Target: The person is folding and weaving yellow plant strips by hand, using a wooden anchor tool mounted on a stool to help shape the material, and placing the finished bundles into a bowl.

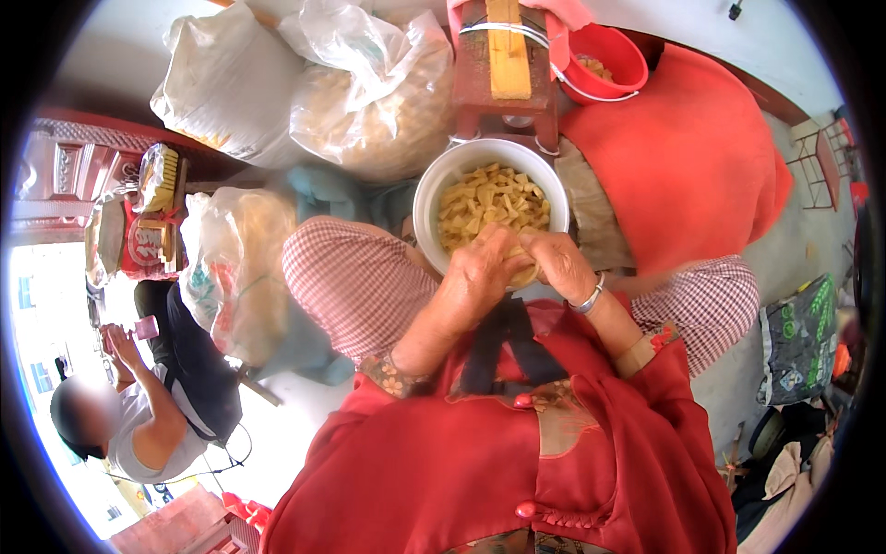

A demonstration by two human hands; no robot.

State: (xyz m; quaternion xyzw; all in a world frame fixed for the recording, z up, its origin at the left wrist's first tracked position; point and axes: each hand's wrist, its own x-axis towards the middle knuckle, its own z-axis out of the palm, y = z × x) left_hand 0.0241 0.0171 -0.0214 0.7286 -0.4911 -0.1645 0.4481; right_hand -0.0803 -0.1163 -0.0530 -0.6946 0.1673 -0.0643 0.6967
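A white bowl [427, 205] sits between my knees, partly filled with pale yellow cut chunks [496, 200]. Over its near rim my left hand [482, 268] and my right hand [563, 264] meet, fingers bent inward. Both are closed around a pale yellow piece [526, 275], of which only a rounded lower part shows. Its exact kind I cannot make out, and my fingers cover the rest. A silver bangle [590, 294] circles my right wrist.
Beyond the bowl stands a wooden stool [468, 83] with a yellow wood block strapped on. A red bucket [623, 60] is beside it, red cloth [683, 157] to the right. Filled plastic bags [374, 97] crowd the far left. Another person [152, 420] sits at left.
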